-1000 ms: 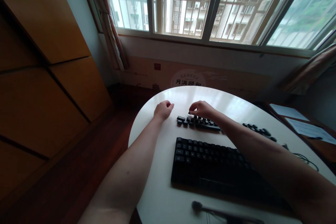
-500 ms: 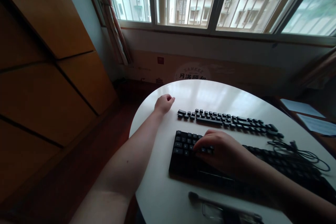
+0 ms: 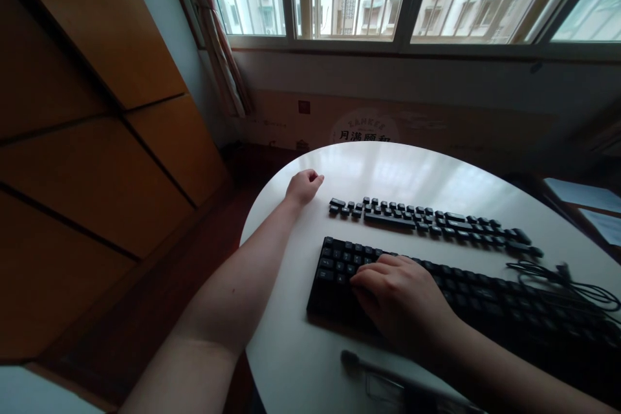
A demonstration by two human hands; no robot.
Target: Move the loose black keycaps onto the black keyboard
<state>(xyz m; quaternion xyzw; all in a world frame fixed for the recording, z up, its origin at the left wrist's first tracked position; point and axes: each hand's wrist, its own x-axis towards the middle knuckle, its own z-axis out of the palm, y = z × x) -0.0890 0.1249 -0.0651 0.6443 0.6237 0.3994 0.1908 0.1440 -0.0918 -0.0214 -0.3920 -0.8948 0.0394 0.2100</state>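
Observation:
A black keyboard (image 3: 334, 259) lies on the white table, keycaps on its upper rows and a bare dark strip along its near left part. My right hand (image 3: 400, 294) rests over its left section, thumb and fingers drawn together and touching the keys; whatever is between the fingertips is hidden. Beyond the keyboard, loose black keycaps (image 3: 388, 221) stand in rows on the table. To the left of those rows, my left hand (image 3: 304, 185) is a loose fist resting near the table's far left edge. I cannot see inside its curled fingers.
The round white table (image 3: 291, 336) has a curved edge. A coiled black cable (image 3: 567, 284) lies at right. A dark brush-like tool (image 3: 350, 360) and a wire-framed item (image 3: 383, 389) lie in front. Papers (image 3: 582, 194) sit beyond the right edge; an orange cabinet (image 3: 150, 149) stands left.
My right hand has moved slightly left and down on the keyboard, its fingers drawn closer together. My left hand keeps its place. The view has shifted a little.

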